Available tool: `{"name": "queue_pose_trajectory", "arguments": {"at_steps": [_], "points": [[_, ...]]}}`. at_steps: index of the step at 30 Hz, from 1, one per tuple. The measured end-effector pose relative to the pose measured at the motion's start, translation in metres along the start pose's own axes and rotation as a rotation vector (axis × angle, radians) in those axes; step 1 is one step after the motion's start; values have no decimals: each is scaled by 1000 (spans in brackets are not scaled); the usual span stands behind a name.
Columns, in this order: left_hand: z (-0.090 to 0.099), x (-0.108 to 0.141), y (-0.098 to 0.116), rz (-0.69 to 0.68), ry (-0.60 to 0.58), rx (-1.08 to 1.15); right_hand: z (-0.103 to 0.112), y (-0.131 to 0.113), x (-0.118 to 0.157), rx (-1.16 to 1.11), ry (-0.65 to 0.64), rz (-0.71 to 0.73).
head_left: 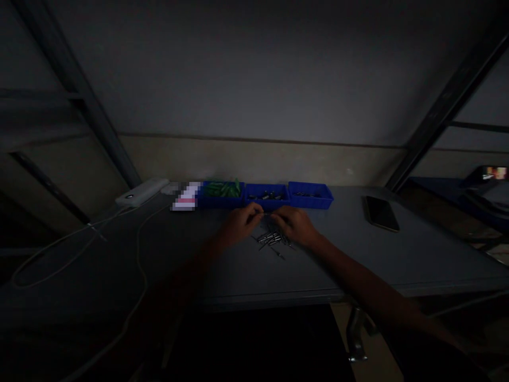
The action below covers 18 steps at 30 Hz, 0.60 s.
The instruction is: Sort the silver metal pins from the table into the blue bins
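Note:
My left hand (241, 223) and my right hand (295, 224) face each other over the grey table, fingertips pinched. A thin, small piece seems to span the gap between them; it is too dark to make out. Below and between the hands lies a loose pile of slim metal parts (274, 237). Just behind the hands stand three blue bins in a row: the left bin (221, 202) holds green pieces (225, 188), the middle bin (266, 203) small metal and dark parts, the right bin (314, 202) a few thin metal pieces.
A dark phone (380, 213) lies at the right of the table (238, 273). A white box (142, 192) with a cable (139, 249) is at the left, near a blurred card (186, 197). Metal posts rise on both sides.

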State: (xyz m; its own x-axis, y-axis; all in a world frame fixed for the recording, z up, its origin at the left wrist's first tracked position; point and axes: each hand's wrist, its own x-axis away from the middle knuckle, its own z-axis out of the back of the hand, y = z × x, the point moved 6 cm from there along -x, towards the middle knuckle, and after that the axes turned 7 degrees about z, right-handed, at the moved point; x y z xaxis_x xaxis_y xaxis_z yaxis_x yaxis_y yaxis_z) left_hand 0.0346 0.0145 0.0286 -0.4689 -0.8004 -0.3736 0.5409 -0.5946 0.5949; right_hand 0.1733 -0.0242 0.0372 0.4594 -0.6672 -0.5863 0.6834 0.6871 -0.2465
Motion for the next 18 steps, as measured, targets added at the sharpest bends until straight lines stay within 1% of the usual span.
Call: {"name": "queue_pose_trajectory", "arguments": {"at_steps": [4, 7, 9, 12, 15, 18], "points": [[-2, 1, 3, 1, -1, 1, -1, 1, 0, 5, 8, -16], [2, 0, 6, -6, 22, -22, -1, 2, 1, -22, 22, -28], [5, 0, 7, -6, 35, -38, 0, 3, 2, -27, 58, -35], [6, 0, 6, -14, 11, -52, 3, 0, 2, -3, 87, 3], [2, 1, 6, -38, -34, -45, 6, -7, 2, 45, 62, 56], [1, 2, 9, -39, -40, -33, 11, -11, 2, 88, 50, 71]]}}
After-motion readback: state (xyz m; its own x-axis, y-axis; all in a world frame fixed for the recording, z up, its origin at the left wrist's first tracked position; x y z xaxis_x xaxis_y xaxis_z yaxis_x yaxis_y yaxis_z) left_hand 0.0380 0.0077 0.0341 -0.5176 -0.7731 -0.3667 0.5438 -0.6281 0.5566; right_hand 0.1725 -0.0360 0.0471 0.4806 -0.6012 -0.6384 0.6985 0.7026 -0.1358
